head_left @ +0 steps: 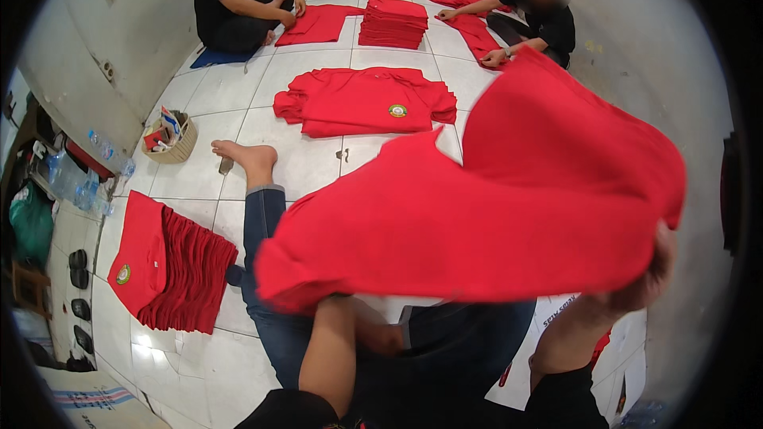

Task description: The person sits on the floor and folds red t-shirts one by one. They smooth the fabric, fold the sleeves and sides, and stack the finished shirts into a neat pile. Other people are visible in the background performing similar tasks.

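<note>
A red shirt (465, 226) is spread in the air over my lap, its upper right part lifted and blurred. My right hand (656, 265) grips its lower right edge. My left forearm (328, 342) reaches up under the cloth's left end, and the fabric hides my left hand. Beyond it, a red short-sleeved shirt (363, 101) with a round emblem lies on the tiles, apparently on top of others. On my left stands a tall stack of folded red shirts (191, 268), the top one showing a similar emblem.
Two people sit ahead, one (238, 6) at left and one (536, 18) at right, each handling red cloth. Between them is a folded red stack (393, 24). A basket (179, 146), plastic bottles (83, 185) and black footwear (78, 268) line the left. Printed white sheeting (545, 316) lies right.
</note>
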Motion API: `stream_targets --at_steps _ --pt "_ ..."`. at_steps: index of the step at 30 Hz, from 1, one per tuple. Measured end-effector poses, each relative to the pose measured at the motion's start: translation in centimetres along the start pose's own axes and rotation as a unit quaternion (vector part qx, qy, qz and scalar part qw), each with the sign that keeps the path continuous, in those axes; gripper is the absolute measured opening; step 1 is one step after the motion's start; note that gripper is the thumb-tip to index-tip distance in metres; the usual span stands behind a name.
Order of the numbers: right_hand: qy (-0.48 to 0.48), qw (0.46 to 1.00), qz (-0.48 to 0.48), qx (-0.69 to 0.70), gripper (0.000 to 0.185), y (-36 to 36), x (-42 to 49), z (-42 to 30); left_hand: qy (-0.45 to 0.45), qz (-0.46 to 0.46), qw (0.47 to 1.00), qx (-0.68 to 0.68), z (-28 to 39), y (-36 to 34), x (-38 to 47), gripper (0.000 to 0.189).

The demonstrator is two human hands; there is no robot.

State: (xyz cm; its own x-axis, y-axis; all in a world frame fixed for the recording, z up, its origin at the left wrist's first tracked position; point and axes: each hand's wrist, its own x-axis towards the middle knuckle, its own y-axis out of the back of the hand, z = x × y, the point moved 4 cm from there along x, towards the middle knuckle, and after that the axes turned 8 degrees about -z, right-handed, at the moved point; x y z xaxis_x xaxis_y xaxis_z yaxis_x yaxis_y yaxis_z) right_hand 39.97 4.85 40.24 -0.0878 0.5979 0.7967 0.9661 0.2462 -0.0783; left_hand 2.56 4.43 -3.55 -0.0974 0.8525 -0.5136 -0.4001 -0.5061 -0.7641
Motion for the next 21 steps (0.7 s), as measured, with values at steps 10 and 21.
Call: stream_targets --at_steps 10,21 --pt "-0.252 0.938 0.130 0.198 0.026 6.9 3.5 10.0 -0.106 -0.175 0.969 0.141 22.8 3.6 -8.9 0.048" --pt "-0.354 0.925 0.112 0.075 0.039 14.0 3.3 13.3 -0.197 -0.495 0.800 0.277 25.8 -21.0 -11.6 0.041"
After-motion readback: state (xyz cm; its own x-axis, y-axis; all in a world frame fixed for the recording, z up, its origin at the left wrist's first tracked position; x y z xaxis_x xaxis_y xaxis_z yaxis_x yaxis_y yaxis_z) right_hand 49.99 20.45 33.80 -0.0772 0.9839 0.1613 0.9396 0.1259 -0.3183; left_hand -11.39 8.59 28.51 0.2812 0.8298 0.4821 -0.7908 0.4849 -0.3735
